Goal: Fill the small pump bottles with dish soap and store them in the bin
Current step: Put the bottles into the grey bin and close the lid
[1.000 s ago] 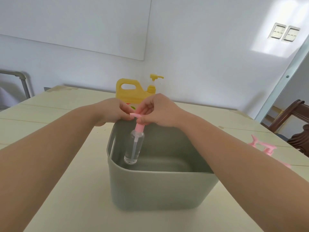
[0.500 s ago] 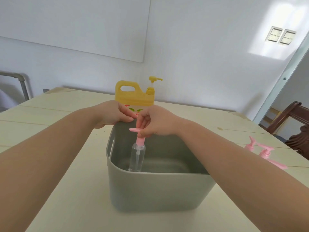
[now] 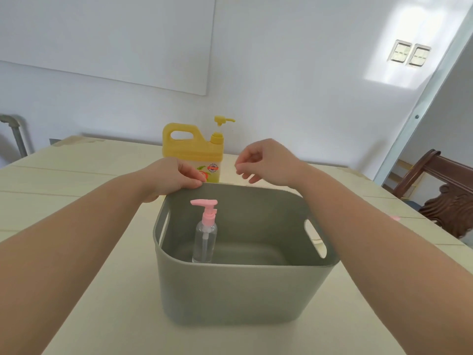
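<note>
Matt grey plastic bin (image 3: 243,293)

pump bottle (image 3: 204,239) upright in bin (image 3: 243,290) | left hand (image 3: 174,175) grips far rim | right hand (image 3: 266,162) loose above bin

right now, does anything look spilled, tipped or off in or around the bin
Nothing stands out. The pump bottle stands upright inside the bin, no spill shows, and the yellow soap jug is upright behind it. The left hand holds the bin's far rim; the right hand hovers empty above.
</note>
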A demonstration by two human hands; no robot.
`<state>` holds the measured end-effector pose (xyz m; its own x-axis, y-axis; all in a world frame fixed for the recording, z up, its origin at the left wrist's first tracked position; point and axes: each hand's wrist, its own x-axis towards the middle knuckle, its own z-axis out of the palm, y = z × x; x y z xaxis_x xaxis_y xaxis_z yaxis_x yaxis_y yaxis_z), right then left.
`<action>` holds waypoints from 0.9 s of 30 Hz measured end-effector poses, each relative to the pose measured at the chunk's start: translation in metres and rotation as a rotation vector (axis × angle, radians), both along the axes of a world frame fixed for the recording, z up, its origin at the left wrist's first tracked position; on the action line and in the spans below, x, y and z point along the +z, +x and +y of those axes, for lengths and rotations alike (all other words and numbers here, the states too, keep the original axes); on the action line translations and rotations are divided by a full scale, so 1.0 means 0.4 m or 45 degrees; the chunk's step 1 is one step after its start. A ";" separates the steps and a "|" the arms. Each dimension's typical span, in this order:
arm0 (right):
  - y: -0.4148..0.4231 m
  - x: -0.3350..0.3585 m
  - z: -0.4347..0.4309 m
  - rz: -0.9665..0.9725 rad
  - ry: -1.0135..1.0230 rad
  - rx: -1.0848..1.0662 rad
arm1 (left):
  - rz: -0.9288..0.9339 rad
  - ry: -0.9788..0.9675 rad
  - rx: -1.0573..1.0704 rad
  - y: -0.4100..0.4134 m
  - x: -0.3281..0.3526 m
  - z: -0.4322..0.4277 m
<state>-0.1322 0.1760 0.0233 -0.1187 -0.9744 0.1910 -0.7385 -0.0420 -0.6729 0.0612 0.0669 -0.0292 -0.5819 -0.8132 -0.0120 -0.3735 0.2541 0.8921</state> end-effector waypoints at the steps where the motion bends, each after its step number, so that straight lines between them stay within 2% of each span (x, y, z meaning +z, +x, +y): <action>1: -0.032 0.007 0.013 -0.001 -0.026 -0.067 | -0.014 -0.011 -0.009 -0.007 0.000 0.004; 8: -0.271 0.019 0.139 0.028 -0.037 -0.500 | -0.070 -0.276 0.050 -0.085 -0.020 0.053; 12: -0.368 0.008 0.221 0.105 0.024 -0.690 | -0.056 -0.286 0.063 -0.125 -0.019 0.083; 20: -0.444 -0.035 0.312 0.402 0.285 -0.805 | 0.002 -0.188 0.019 -0.188 -0.010 0.133; 24: -0.446 -0.046 0.340 0.617 0.538 -0.851 | 0.016 -0.170 0.027 -0.206 -0.011 0.144; 27: -0.455 -0.053 0.355 0.679 0.683 -0.859 | 0.017 -0.152 0.027 -0.210 -0.010 0.148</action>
<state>-0.3142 0.3182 0.0021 -0.7032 -0.7082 -0.0628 -0.7061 0.7060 -0.0557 -0.0229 0.1259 -0.0334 -0.5637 -0.8206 0.0936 -0.3684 0.3512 0.8608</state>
